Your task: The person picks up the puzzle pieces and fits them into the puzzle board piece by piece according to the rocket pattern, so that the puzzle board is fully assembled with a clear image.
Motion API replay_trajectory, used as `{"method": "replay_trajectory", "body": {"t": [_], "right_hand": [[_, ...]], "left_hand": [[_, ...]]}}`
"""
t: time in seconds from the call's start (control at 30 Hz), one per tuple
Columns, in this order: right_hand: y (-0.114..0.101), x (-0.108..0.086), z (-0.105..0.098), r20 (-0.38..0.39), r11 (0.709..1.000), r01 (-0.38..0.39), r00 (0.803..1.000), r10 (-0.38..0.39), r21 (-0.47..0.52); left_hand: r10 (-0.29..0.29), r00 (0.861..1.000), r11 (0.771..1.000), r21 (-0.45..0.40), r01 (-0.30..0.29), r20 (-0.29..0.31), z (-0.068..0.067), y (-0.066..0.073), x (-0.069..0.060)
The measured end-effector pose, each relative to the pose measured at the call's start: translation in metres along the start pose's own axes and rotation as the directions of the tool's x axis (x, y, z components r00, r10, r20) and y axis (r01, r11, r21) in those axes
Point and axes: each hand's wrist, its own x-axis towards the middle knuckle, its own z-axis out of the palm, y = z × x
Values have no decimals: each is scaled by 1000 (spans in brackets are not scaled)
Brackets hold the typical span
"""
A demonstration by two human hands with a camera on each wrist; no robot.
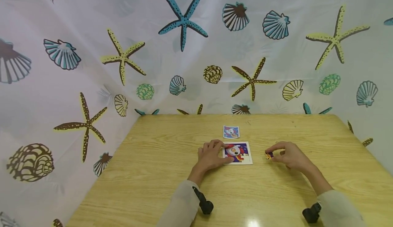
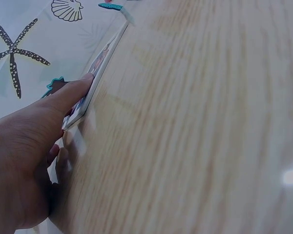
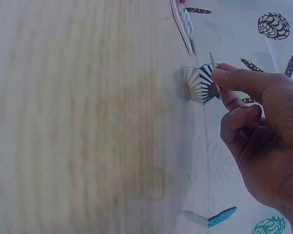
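A small jigsaw puzzle (image 1: 237,152) in a white tray lies on the table, showing a white cartoon figure in red on dark purple. A white gap shows in its lower right part. My left hand (image 1: 211,156) holds the tray at its left side, thumb near the front edge and index finger near the back. In the left wrist view, the thumb (image 2: 75,92) rests on the tray's edge. To the right, my right hand (image 1: 290,156) pinches a small puzzle piece (image 1: 268,155) between thumb and index finger, slightly apart from the tray. The right wrist view shows the piece (image 3: 212,61) edge-on.
Just behind the puzzle lies a small picture card (image 1: 231,132) with a similar image. The wooden table (image 1: 147,172) ends at a white curtain (image 1: 199,97) printed with shells and starfish, which also hangs at both sides.
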Motion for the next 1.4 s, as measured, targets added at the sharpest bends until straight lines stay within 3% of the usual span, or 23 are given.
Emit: {"method": "replay_trajectory", "body": {"t": [0.3,0.67,1.2,1.4], "right_hand": [[-6,13,21,-27,991,34,999,-38,-133],[-17,27,45,-29,990,30,999,-35,-138],[-26,41,61,11,988,22,1000,-21,-155],[-28,44,63,21,985,67,998,-65,-159]], "left_hand": [[-12,1000,1000,12,11,10,8,-4,1],[-11,1000,1000,21,11,2,9,-3,1],[-22,1000,999,40,22,15,8,-6,6],[-3,1000,1000,14,3,-12,11,-10,8]]}}
